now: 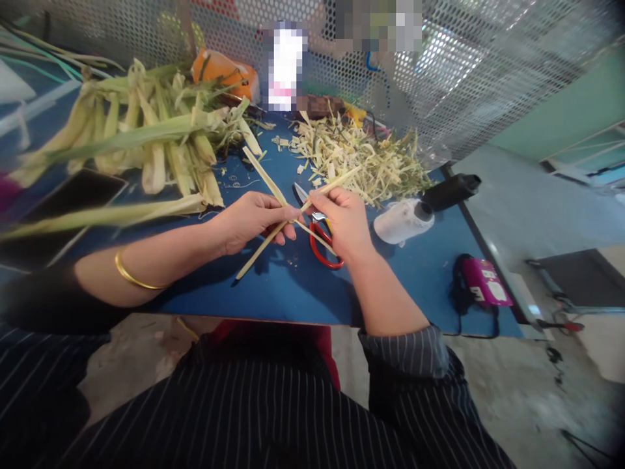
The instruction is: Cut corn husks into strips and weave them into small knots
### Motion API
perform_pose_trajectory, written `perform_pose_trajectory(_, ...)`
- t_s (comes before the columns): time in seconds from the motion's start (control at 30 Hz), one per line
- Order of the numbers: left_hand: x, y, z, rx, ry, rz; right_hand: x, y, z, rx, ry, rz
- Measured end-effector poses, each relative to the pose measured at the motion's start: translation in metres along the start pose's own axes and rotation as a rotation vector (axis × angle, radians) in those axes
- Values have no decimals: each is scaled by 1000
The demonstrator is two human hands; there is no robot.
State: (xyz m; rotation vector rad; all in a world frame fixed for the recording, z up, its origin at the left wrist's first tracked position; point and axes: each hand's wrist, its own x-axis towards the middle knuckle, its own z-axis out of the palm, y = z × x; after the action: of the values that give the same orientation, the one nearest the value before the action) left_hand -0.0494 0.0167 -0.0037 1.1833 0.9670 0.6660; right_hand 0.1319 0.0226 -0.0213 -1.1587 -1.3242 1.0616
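Observation:
Two long, pale yellow-green plant strips cross in an X over the table's middle. The first strip (263, 176) slopes from upper left to lower right, while the second strip (257, 255) runs from lower left up to the right. My left hand (256, 220) pinches them near the crossing between thumb and fingers. Just right of the crossing, my right hand (347, 218) grips the strips, its fingertips close to the left ones. Red-handled scissors (319, 251) lie beneath, partly hidden by the right hand and a strip.
Thick leafy stalks (153, 156) are heaped at left, above a single stalk (146, 213). Cut scraps (361, 153) pile up behind my right hand. A white thread spool (400, 221), a black spool (454, 189) and a purple box (488, 281) stand at right. Perforated metal mesh (312, 39) borders the back.

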Motion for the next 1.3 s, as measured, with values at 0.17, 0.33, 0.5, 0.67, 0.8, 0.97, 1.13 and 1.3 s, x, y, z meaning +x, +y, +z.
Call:
perform_pose_trajectory(0.17,4,-3,-1,-256,-45,68,9,1,-10,202,-215,83)
perform_pose_trajectory(0.33,7,-1,-4,-397,-63,128,-1,-4,4,79,-447,-7)
perform_pose_trajectory(0.5,6,1,-4,-430,-74,94,-8,-2,14,-51,-280,-112)
perform_pose_trajectory(0.67,7,1,-1,-430,67,70,-10,-3,11,-380,-196,-273)
perform_pose_trajectory(0.8,10,4,-5,-479,95,-33,-11,-4,10,-538,-160,-324)
perform_pose_trajectory(0.97,9,8,-10,-535,-39,-207,-7,-1,8,-636,-109,-391)
perform_pose_trajectory(1.13,8,6,-9,-528,-49,-150,-2,5,8,-616,-121,-446)
perform_pose_trajectory(1.3,9,2,-9,-450,-24,-96,-2,8,7,-598,-120,-405)
